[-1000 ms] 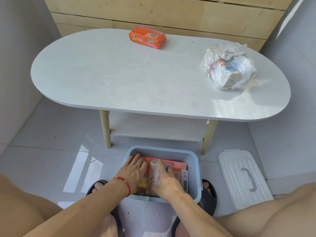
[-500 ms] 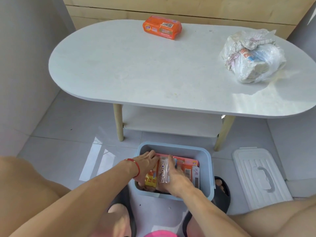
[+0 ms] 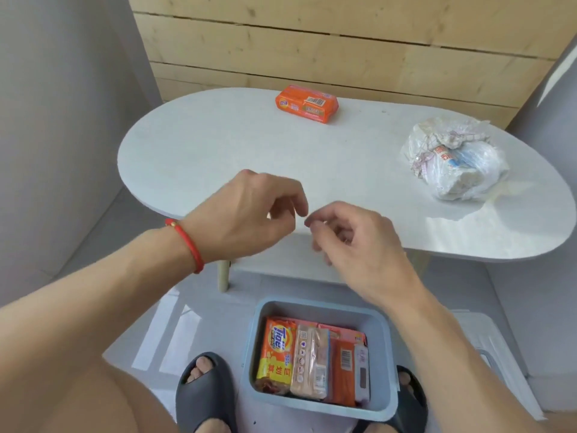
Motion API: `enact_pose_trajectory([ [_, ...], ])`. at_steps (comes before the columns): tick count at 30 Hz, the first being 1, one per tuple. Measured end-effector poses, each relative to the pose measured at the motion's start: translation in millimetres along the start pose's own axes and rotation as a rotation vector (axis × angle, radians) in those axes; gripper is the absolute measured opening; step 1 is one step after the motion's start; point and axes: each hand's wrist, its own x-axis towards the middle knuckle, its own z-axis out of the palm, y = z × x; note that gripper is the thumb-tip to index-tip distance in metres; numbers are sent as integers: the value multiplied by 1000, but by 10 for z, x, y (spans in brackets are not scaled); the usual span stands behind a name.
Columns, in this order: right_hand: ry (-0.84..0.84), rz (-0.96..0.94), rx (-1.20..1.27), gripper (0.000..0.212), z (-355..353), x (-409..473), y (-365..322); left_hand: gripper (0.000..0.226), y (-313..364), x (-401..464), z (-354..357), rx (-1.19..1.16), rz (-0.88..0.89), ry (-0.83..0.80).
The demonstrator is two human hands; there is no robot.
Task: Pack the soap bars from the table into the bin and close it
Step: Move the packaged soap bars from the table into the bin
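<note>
Your white oval bench point(image 3: 218, 157) has a smooth matte top. The blue-grey plastic bin point(image 3: 385, 348) sits open on the floor below its near edge, wrapped soap bars point(image 3: 307, 359) packed inside. A crinkled plastic bag point(image 3: 456, 164) lies near the right end. One orange soap bar point(image 3: 306, 103) rests at the far edge. Your left hand point(image 3: 243, 214) and right hand point(image 3: 365, 245) hover empty, fingers loosely curled.

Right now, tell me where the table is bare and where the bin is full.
The table is bare across its left and middle, between the orange soap bar at the far edge and the plastic bag on the right. The bin is crowded; only a thin strip along its far wall looks free.
</note>
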Motion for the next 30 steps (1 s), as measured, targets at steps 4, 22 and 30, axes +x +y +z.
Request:
enact_pose_trajectory([
  [4,295,-67,-126,18,-66,774,-142,23,-385,396,-42,105,-152,174],
  [22,202,-98,-664,31,283,2226,295,45,-880,727,170,196,-283,171],
  [30,-9,-286,-410,14,-144,821,197,80,-518,540,199,238,56,75],
])
